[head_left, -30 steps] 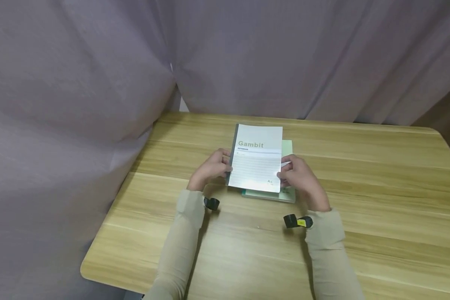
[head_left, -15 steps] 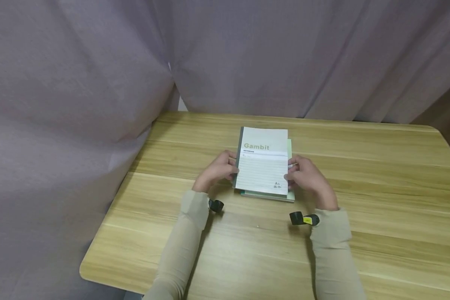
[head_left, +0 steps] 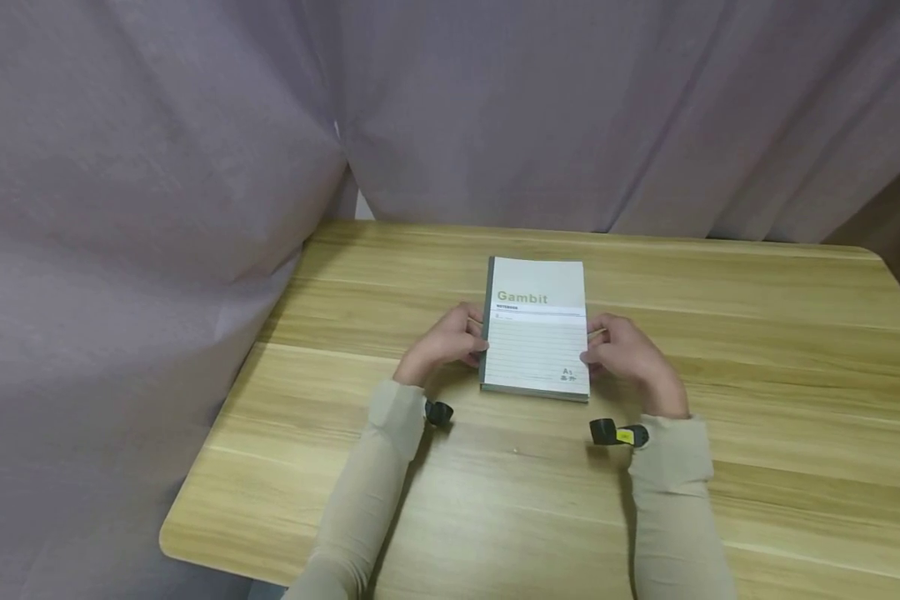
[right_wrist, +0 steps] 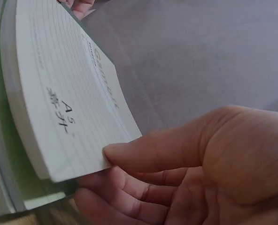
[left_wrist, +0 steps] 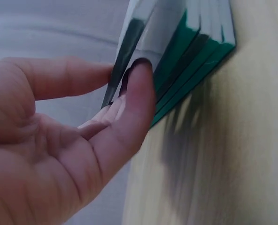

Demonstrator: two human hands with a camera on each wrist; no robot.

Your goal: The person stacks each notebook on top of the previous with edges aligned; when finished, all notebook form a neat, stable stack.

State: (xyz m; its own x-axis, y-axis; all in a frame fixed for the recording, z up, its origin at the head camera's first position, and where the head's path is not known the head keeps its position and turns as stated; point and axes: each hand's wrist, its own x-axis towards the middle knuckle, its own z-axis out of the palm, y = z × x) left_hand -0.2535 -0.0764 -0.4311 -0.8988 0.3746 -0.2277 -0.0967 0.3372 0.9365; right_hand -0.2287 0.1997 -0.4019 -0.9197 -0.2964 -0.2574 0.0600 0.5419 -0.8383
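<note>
A white notebook [head_left: 537, 333] with a dark spine and "Gambit" on its cover lies level between both hands. My left hand [head_left: 450, 337] pinches the spine side, thumb on top and fingertips under it, as the left wrist view shows. On the opposite edge, my right hand [head_left: 626, 354] pinches it with the thumb [right_wrist: 129, 154] on the cover and fingers beneath. Below it is a stack of several notebooks [left_wrist: 195, 61] with green spines; a green cover [right_wrist: 17, 154] shows under the white one in the right wrist view. A gap separates the held notebook's spine from the stack.
The stack rests on a wood-grain table [head_left: 757, 350]. Grey curtains [head_left: 495, 117] hang behind it and along its left side. Black wrist cameras [head_left: 618, 433] sit inside both sleeve cuffs.
Both hands have carried the white notebook to the right and slightly nearer. It now covers the green notebook that showed at its right and lower edges in the head view.
</note>
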